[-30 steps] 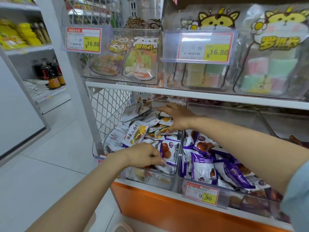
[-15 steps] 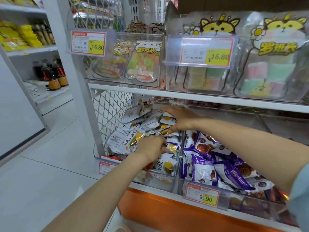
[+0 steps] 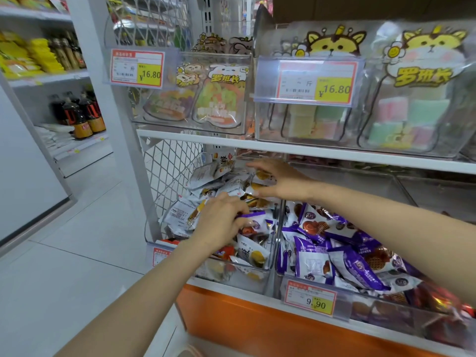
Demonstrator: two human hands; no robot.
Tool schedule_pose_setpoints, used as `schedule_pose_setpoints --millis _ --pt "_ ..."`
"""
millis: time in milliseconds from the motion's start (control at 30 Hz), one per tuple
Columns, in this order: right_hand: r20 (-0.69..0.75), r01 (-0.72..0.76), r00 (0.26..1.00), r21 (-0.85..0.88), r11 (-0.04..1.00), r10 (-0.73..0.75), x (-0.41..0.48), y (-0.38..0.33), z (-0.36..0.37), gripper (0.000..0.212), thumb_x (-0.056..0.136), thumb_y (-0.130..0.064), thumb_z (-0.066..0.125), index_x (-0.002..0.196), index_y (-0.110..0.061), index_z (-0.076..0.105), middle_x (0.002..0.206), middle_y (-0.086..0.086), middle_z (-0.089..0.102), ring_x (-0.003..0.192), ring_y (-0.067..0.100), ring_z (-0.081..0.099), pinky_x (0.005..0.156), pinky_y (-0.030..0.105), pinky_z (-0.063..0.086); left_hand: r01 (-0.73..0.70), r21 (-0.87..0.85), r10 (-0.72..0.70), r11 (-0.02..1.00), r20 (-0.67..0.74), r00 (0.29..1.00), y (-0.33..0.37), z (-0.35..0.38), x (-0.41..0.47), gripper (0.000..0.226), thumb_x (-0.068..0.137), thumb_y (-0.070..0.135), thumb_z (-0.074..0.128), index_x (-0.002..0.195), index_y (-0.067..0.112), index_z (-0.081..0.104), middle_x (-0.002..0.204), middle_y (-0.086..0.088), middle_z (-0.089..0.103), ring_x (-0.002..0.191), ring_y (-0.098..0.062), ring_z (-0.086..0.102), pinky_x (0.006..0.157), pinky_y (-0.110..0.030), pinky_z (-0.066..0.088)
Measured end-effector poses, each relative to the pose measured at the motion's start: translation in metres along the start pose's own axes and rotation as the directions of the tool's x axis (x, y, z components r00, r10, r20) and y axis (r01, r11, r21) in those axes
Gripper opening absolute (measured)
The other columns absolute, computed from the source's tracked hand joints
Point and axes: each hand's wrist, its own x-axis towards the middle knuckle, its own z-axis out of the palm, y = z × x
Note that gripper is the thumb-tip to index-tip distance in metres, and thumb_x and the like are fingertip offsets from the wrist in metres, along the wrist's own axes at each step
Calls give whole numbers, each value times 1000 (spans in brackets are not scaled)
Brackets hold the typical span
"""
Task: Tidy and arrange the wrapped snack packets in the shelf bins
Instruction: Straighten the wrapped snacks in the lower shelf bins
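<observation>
While the left hand (image 3: 219, 222) reaches into the clear plastic left-hand bin (image 3: 239, 278), its fingers (image 3: 238, 211) curl down and clasp the edge of a purple-and-white wrapped snack packet (image 3: 255, 221). That packet lies just right of these fingers, on top of the heap and close to the bin's right wall. Behind and left of the same fingers, white-and-yellow wrapped snack packets (image 3: 206, 176) are piled loosely toward the back of the bin, some tilted on edge. The right hand (image 3: 283, 180) hovers over that pile farther back, its fingers (image 3: 257, 164) stretched out above several packets and the thumb below them. Whether they actually grip the packets I cannot tell. Right of both sets of fingers, past the clear divider, the clear plastic right-hand bin (image 3: 386, 314) holds a jumble of purple wrapped snack packets (image 3: 342, 256). A red-and-yellow price label (image 3: 310, 300) marked 9.90 sits on its front. Above the right fingers runs a white shelf board (image 3: 334, 153) carrying clear boxes of pastel sweets (image 3: 401, 117).
</observation>
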Motion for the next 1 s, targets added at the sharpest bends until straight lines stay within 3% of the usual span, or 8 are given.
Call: schedule_pose_setpoints --millis 133,233,333,433,567,767,900,1000 --pt "-53 34 998 345 938 -16 -33 -20 -11 29 81 -45 62 109 -40 59 110 -26 57 97 -17 51 81 7 37 108 -390 -168 915 -124 978 -1 -20 -6 12 84 30 66 77 22 61 77 8 55 77 -11 49 65 -30 35" --pt "-72 62 996 259 964 -45 -51 -24 -4 33 78 -29 74 108 -31 61 102 -21 62 89 -15 54 79 2 38 93 -625 -243 775 -161 957 9 -30 -4 11 85 19 65 76 13 62 74 3 57 66 -2 48 62 -19 36" --pt "-190 70 982 229 971 -26 -61 -18 -1 34 76 -26 77 106 -25 63 102 -9 66 89 2 58 78 17 43 66 -663 -221 745 -152 963 20 -31 -1 8 88 19 62 93 13 63 89 1 62 75 -2 53 65 -12 40" --pt "-252 -37 963 239 970 99 -77 -7 -14 43 79 -29 73 118 -28 57 108 -15 58 97 0 53 76 8 38 84 -524 -198 847 -166 966 14 -22 4 25 87 25 64 108 19 52 109 5 58 99 -6 52 83 -23 43" --pt "-304 -158 915 332 930 264 -99 19 -28 38 82 -28 71 114 -31 51 113 -11 54 106 6 49 84 18 33 -156 -186 123 970 -177 976 -5 -6 14 13 81 5 65 85 17 60 118 -2 57 114 -17 44 97 -45 36" --pt "-290 -218 902 328 919 318 -112 40 -23 34 80 -24 73 108 -30 54 95 -19 58 93 7 55 70 10 40 -362 173 343 916 130 930 -6 16 27 28 87 28 60 113 37 65 156 4 15 144 -21 1 112 -36 -15" --pt "-251 -248 913 282 927 321 -108 46 -18 35 80 -28 73 112 -25 59 103 -8 64 96 8 59 71 13 41 -372 403 308 836 215 927 -7 26 37 50 83 40 63 130 40 47 158 -3 -10 143 -27 -16 111 -48 -17" --pt "-131 -276 950 79 958 285 -103 50 -13 40 80 -32 71 118 -24 61 98 -7 66 86 7 59 66 9 40 -316 479 261 819 180 949 -7 33 43 62 77 32 70 132 39 43 158 -7 -10 143 -32 -14 112 -52 -12"
